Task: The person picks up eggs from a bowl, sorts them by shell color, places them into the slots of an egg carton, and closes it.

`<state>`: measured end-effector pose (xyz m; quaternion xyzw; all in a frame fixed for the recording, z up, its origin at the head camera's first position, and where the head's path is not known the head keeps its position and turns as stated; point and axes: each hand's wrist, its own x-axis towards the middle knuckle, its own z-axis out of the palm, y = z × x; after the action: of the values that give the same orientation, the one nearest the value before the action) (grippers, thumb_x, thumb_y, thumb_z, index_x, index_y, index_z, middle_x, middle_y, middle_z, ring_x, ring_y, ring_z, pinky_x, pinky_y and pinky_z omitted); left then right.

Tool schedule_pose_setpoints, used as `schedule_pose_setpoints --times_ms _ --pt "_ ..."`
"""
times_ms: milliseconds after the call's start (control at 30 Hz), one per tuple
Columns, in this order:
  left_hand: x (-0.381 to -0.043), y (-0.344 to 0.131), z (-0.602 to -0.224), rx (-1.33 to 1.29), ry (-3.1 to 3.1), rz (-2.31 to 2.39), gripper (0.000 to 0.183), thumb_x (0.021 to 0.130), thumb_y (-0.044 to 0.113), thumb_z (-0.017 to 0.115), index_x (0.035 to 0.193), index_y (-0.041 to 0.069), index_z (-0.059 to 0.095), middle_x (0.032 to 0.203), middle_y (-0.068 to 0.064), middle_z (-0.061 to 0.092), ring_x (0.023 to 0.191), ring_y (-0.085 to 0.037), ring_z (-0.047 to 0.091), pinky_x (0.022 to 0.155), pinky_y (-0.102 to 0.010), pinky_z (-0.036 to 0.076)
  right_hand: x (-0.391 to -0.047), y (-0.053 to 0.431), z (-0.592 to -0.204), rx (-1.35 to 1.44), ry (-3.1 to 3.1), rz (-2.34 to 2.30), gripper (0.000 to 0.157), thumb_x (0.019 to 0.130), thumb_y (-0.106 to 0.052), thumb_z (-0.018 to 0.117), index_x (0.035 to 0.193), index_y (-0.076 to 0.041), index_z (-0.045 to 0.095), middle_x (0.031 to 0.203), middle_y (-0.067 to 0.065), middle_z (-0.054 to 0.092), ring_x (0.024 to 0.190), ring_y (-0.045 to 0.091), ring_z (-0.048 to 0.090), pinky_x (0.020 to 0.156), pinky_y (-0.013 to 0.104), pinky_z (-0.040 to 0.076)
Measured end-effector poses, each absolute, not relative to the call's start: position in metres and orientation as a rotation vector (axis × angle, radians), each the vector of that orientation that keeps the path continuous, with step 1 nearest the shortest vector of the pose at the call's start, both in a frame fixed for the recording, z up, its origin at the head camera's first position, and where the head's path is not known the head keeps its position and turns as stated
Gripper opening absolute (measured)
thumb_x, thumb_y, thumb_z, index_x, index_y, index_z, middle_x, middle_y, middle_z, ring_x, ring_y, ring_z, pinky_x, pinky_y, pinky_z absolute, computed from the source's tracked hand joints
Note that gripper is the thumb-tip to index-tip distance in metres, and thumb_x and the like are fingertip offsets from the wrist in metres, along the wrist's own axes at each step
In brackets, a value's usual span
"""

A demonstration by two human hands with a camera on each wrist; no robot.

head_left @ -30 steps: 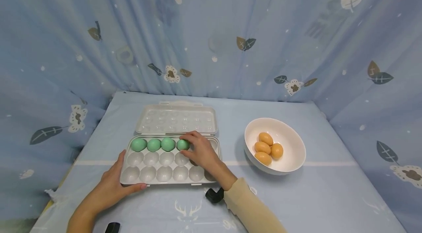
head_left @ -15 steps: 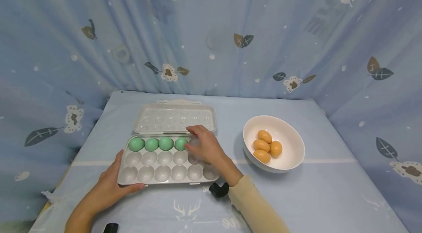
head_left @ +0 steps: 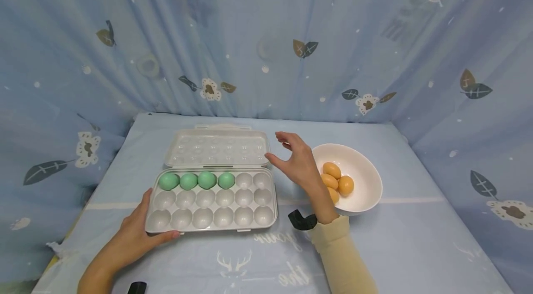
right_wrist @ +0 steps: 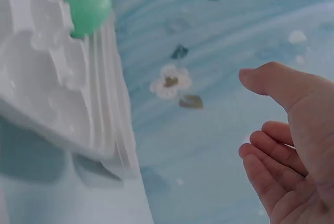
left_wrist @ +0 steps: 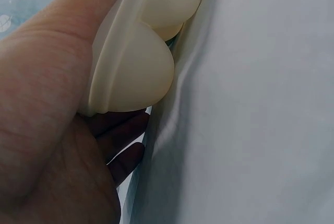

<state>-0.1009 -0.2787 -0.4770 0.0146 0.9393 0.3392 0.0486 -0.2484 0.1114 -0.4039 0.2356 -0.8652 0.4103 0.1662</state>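
Observation:
A whitish plastic egg carton (head_left: 212,199) lies with its lid folded back, several green eggs (head_left: 207,180) in the left part of its far row. My left hand (head_left: 131,236) grips its near left corner, fingers along the left side and thumb along the front edge. The left wrist view shows the carton's rounded cups (left_wrist: 135,70) between thumb and fingers. My right hand (head_left: 300,162) is in the air between the carton and a white bowl (head_left: 368,183), holding nothing, thumb and fingers apart. Several orange eggs (head_left: 345,186) lie in the bowl; the right wrist partly covers them.
The transparent lid (head_left: 218,148) lies flat behind the carton. Black wrist camera mounts show near the right wrist (head_left: 301,220) and below the left. A patterned blue curtain (head_left: 250,44) rises behind the cloth-covered table (head_left: 266,261).
My right hand has let go of the fourth green egg, leaving it in the far row, and has moved right toward the bowl. The left hand keeps its place on the carton.

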Motion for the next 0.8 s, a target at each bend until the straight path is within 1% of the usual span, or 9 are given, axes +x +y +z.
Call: schedule_pose_setpoints --times_ms 133,267,367,500,667,800 --pt "-0.101 -0.278 -0.477 0.046 2.867 1.038 0.140 0.077 0.055 0.088 0.165 0.008 -0.011 0.162 -0.035 0.024 0.140 -0.059 0.035 0.101 -0.076 0.038 -0.252 0.129 -0.400 0.606 -2.461 1.151 0.059 0.085 -0.018 0.087 0.135 0.001 0.062 0.131 0.016 0.065 0.120 0.030 0.064 0.104 0.038 0.054" --pt "-0.101 -0.279 -0.476 0.041 2.856 1.042 0.140 0.077 0.057 0.086 0.165 0.009 -0.013 0.163 -0.035 0.022 0.140 -0.060 0.034 0.101 -0.076 0.037 -0.253 0.151 -0.400 0.527 -2.463 1.134 0.058 0.085 -0.019 0.087 0.135 -0.001 0.062 0.130 0.015 0.065 0.120 0.030 0.064 0.104 0.039 0.054" --pt "-0.101 -0.279 -0.475 0.036 2.846 1.033 0.140 0.078 0.058 0.085 0.164 0.009 -0.014 0.163 -0.037 0.021 0.140 -0.062 0.033 0.100 -0.077 0.036 -0.253 0.166 -0.399 0.471 -2.475 1.150 0.058 0.086 -0.020 0.086 0.136 -0.001 0.061 0.132 0.015 0.064 0.121 0.030 0.063 0.105 0.041 0.053" --pt "-0.101 -0.279 -0.474 0.042 2.853 1.024 0.140 0.078 0.058 0.085 0.164 0.008 -0.013 0.161 -0.037 0.023 0.138 -0.061 0.035 0.100 -0.077 0.037 -0.254 0.184 -0.397 0.405 -2.502 1.207 0.059 0.089 -0.021 0.083 0.138 -0.002 0.058 0.136 0.015 0.061 0.125 0.033 0.061 0.108 0.045 0.051" --pt "-0.101 -0.279 -0.475 0.049 2.849 1.029 0.139 0.079 0.054 0.086 0.164 0.007 -0.013 0.161 -0.037 0.023 0.138 -0.061 0.035 0.100 -0.076 0.037 -0.253 0.204 -0.396 0.301 -2.575 1.242 0.060 0.091 -0.023 0.082 0.141 -0.003 0.056 0.139 0.015 0.060 0.128 0.034 0.059 0.110 0.046 0.049" --pt "-0.101 -0.279 -0.476 0.037 2.841 1.034 0.140 0.078 0.057 0.085 0.164 0.009 -0.015 0.162 -0.036 0.022 0.140 -0.061 0.033 0.100 -0.076 0.037 -0.253 0.218 -0.398 0.253 -2.632 1.244 0.059 0.092 -0.023 0.080 0.141 -0.001 0.055 0.139 0.017 0.060 0.128 0.035 0.059 0.110 0.047 0.049"
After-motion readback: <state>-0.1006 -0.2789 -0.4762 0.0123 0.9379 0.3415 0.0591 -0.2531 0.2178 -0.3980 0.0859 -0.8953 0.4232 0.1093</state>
